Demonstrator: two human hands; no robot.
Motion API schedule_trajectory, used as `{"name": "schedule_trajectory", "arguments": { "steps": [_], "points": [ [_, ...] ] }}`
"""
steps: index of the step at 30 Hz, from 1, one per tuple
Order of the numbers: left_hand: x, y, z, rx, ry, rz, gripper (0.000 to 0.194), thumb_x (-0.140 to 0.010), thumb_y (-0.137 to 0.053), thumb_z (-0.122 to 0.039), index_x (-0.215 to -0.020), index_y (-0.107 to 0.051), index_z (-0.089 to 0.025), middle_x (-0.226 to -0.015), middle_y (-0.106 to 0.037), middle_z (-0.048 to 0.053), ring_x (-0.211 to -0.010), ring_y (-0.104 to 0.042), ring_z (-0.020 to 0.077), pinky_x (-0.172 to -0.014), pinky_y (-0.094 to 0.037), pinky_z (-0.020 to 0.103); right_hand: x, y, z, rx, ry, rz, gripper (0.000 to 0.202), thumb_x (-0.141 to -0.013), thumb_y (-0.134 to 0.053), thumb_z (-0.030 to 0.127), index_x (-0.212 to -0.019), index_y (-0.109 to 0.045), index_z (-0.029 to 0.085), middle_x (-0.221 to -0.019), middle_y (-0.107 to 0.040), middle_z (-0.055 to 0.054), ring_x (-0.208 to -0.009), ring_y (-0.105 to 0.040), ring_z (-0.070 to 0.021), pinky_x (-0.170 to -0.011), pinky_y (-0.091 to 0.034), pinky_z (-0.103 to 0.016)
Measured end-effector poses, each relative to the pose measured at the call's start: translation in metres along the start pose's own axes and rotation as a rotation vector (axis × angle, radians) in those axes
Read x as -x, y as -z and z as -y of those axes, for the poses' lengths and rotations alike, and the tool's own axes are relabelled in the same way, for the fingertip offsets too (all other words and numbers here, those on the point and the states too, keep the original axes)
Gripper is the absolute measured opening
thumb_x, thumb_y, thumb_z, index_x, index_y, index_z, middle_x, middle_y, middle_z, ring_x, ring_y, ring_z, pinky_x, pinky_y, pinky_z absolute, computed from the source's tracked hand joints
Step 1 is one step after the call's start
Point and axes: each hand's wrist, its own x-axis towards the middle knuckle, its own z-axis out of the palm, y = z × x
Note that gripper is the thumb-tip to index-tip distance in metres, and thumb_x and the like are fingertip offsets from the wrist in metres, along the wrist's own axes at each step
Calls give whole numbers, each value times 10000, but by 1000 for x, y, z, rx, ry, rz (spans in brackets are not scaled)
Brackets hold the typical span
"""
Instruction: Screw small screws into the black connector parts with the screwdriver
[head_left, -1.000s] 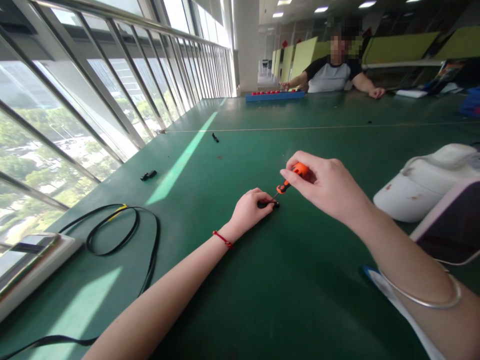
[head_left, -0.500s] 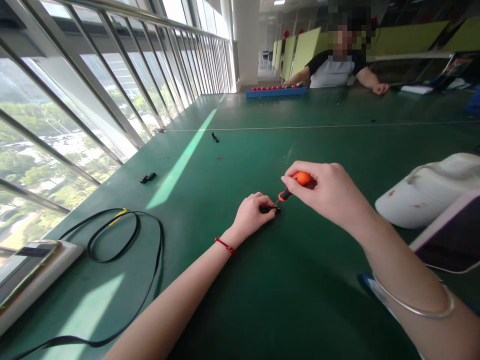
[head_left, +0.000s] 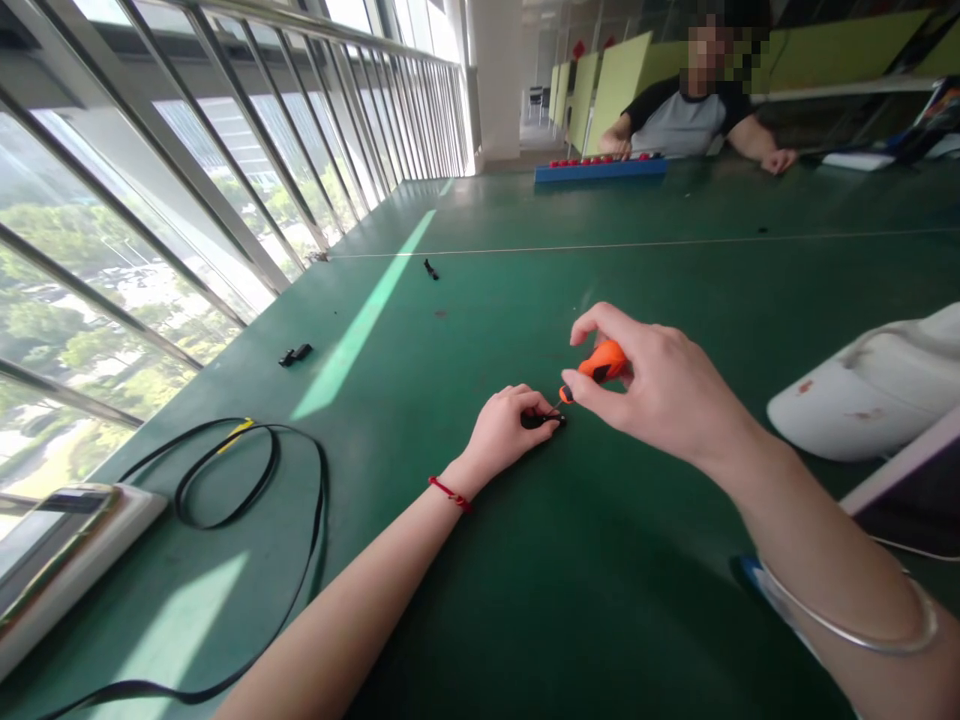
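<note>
My left hand (head_left: 508, 425) is closed around a small black part (head_left: 534, 419), pressing it on the green tabletop (head_left: 450, 560). Most of that part is hidden by the fingers, so its kind is unclear. Over it, my right hand (head_left: 649, 380) holds an orange and black screwdriver (head_left: 604, 361) by the handle. The index finger is lifted off while the thumb and other fingers stay around the handle. Its thin shaft slants down to the left and meets the black part beside my left fingertips.
Small black pieces (head_left: 295, 355) lie at left, with another black piece (head_left: 430, 269) farther back. A looped black cable (head_left: 324, 490) and a phone (head_left: 56, 540) are at near left. White container (head_left: 870, 390) stands right. Across the table, a person (head_left: 679, 120) sits behind a blue rack (head_left: 600, 172).
My right index finger has lifted away from the screwdriver handle, opening the grip. My left hand stays on the black part. Across the table, the blue rack and the person appear farther right.
</note>
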Motion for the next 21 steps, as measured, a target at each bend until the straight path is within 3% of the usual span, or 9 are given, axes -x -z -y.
{"name": "schedule_trajectory", "arguments": {
  "steps": [3, 5, 7, 12, 14, 16, 21],
  "points": [
    [0, 1, 0, 23, 9, 14, 71, -756, -625, -244, -754, -655, -180, -758, -597, 4, -733, -523, 142, -683, -412, 258, 0, -1, -1, -19, -24, 3, 159, -806, -522, 371, -734, -531, 229, -526, -501, 50, -465, -418, -107, -515, -309, -238],
    [-1, 1, 0, 25, 17, 17, 77, -756, -629, -249, -750, -659, -178, -755, -599, 6, -728, -522, 143, -680, -413, 262, 0, -2, -2, -31, -23, -17, 97, -772, -552, 315, -816, -535, 230, -536, -496, 57, -471, -426, -107, -522, -319, -235],
    [-1, 1, -1, 25, 19, 10, 84, -757, -625, -249, -743, -662, -175, -747, -597, 8, -719, -519, 143, -674, -412, 264, -1, -3, -2, -48, -9, -22, 198, -735, -587, 302, -904, -518, 225, -557, -501, 62, -475, -433, -104, -525, -326, -233],
    [-1, 2, -1, 37, 9, 16, 76, -761, -618, -240, -765, -665, -179, -770, -605, 8, -735, -526, 144, -692, -418, 264, -1, -3, -2, -32, -30, -39, 173, -804, -523, 378, -727, -529, 223, -543, -517, 39, -475, -433, -108, -511, -318, -238],
    [-1, 2, -1, 20, 13, 14, 79, -759, -620, -244, -758, -663, -178, -757, -603, 10, -728, -525, 147, -685, -414, 269, -2, -3, -1, -37, -23, -43, 105, -752, -564, 303, -813, -528, 225, -557, -519, 51, -464, -418, -102, -520, -325, -239],
    [0, 2, -1, 8, 14, 8, 83, -759, -619, -247, -749, -658, -175, -752, -602, 12, -724, -523, 150, -677, -411, 271, -1, -2, -1, -44, -9, -26, 193, -711, -593, 284, -875, -509, 225, -571, -517, 59, -454, -404, -96, -518, -324, -238],
    [0, 1, -1, 23, 17, 19, 78, -759, -620, -248, -756, -653, -178, -776, -614, 12, -743, -530, 151, -693, -417, 270, -1, -1, 0, -28, -33, -9, 162, -793, -531, 370, -713, -523, 228, -545, -518, 36, -482, -423, -113, -516, -323, -243]
  ]
}}
